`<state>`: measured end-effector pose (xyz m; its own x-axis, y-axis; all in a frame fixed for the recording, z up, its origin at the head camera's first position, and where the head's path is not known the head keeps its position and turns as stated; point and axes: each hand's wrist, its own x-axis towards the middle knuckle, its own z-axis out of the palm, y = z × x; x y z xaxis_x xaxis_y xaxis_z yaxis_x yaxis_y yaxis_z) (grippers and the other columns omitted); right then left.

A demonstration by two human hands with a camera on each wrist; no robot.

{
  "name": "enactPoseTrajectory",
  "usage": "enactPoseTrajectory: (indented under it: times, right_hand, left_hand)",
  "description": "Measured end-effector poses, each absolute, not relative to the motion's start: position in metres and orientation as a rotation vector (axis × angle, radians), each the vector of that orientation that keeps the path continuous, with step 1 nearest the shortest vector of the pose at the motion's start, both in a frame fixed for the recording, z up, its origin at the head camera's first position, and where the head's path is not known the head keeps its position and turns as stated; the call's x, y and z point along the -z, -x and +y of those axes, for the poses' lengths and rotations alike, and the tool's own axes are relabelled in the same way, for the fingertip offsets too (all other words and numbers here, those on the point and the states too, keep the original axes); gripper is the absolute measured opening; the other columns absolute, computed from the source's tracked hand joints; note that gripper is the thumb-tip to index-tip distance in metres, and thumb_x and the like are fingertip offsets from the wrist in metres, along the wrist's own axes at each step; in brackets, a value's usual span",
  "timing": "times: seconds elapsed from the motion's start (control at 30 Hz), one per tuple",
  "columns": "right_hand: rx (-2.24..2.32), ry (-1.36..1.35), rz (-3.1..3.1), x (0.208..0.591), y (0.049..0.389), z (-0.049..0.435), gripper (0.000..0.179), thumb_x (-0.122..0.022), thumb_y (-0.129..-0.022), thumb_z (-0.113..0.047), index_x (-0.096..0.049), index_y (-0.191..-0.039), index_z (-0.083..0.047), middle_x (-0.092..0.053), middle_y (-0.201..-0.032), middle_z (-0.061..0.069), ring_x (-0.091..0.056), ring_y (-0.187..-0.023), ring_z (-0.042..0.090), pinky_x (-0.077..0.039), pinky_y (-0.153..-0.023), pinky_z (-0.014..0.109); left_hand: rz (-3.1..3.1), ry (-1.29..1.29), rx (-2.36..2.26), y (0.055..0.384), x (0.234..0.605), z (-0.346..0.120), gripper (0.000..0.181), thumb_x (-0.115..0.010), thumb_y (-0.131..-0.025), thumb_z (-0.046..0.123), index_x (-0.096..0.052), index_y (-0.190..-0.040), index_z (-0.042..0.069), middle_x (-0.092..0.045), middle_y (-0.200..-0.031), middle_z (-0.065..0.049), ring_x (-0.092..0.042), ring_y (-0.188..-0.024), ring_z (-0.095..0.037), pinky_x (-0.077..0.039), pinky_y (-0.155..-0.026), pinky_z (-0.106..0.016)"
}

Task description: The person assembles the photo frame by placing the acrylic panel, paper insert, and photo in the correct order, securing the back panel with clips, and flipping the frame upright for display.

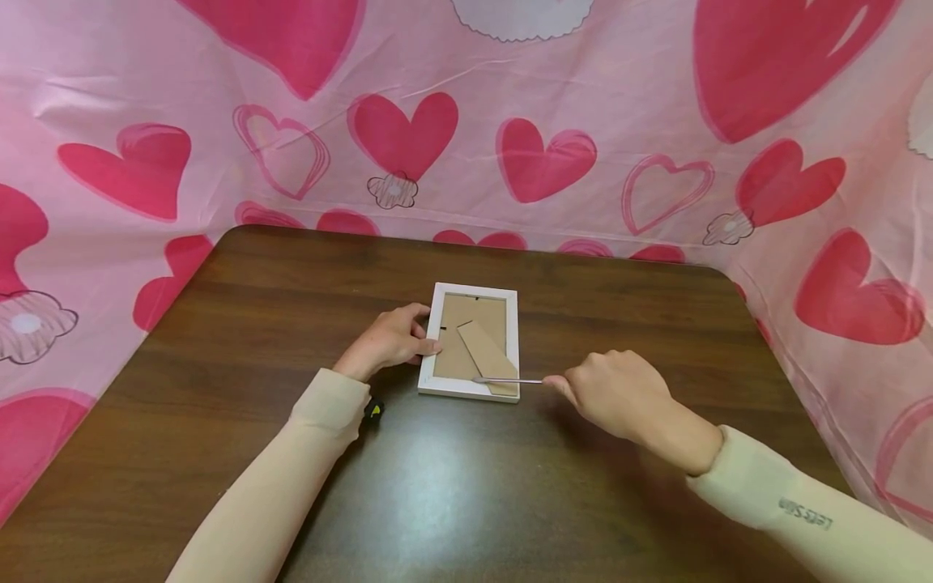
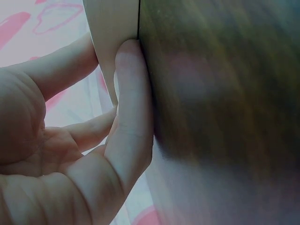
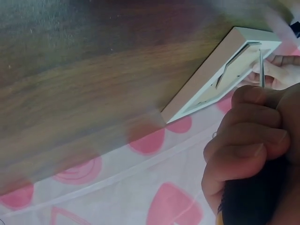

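Black-handled tool in curled right grip

2 arms reach forward, the right fingers curled.

A pink cloth printed with red hearts and white scalloped shapes hangs along the far, left and right sides of a dark brown wood-grained table.

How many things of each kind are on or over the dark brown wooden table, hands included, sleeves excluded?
Bare hands, left hand and right hand: 2
White rectangular picture frame: 1
Thin silver-shafted, black-handled tool: 1
Small black-and-yellow object, partly hidden: 1
Total: 5
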<state>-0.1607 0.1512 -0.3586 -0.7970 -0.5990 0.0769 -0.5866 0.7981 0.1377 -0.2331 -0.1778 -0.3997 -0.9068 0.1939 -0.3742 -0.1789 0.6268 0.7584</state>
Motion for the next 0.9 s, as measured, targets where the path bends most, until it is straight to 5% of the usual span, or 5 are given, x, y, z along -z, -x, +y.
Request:
enactPoseTrajectory:
  times: [0.37,0.67,0.9]
  right_hand:
    - [0.204,-0.844,-2.988,0.353,0.151,0.14,0.06,-0.06,-0.108,-0.045,-0.052,-0.055,-0.018,-0.048,-0.051,0.002,-0.054,-0.045,0.031,-0.053,-0.045,0.051]
    - [0.209,-0.838,-3.077,0.346,0.151,0.132,0.06,-0.058,-0.109,-0.042,-0.054,-0.056,-0.015,-0.046,-0.053,0.001,-0.052,-0.047,0.024,-0.055,-0.047,0.05]
    - [0.25,-0.826,-3.118,0.342,0.152,0.129,0.059,-0.056,-0.11,-0.044,-0.057,-0.059,-0.014,-0.059,-0.06,0.007,-0.065,-0.055,0.031,-0.057,-0.051,0.053]
  left_hand:
    - [2.42,-0.016,-1.217,0.233,0.402,-0.179,0.074,-0.08,-0.096,0.014,-0.042,-0.159,0.004,-0.061,-0.117,-0.019,-0.071,-0.094,-0.029,-0.064,-0.091,-0.043]
    - [2.428,-0.048,-1.235,0.233,0.404,-0.181,0.071,-0.08,-0.096,0.013,-0.044,-0.156,0.002,-0.062,-0.113,-0.019,-0.071,-0.092,-0.028,-0.065,-0.088,-0.042]
    - [2.423,-0.045,-1.235,0.233,0.405,-0.18,0.071,-0.08,-0.096,0.013,-0.044,-0.156,0.002,-0.061,-0.115,-0.019,-0.071,-0.093,-0.028,-0.064,-0.089,-0.042]
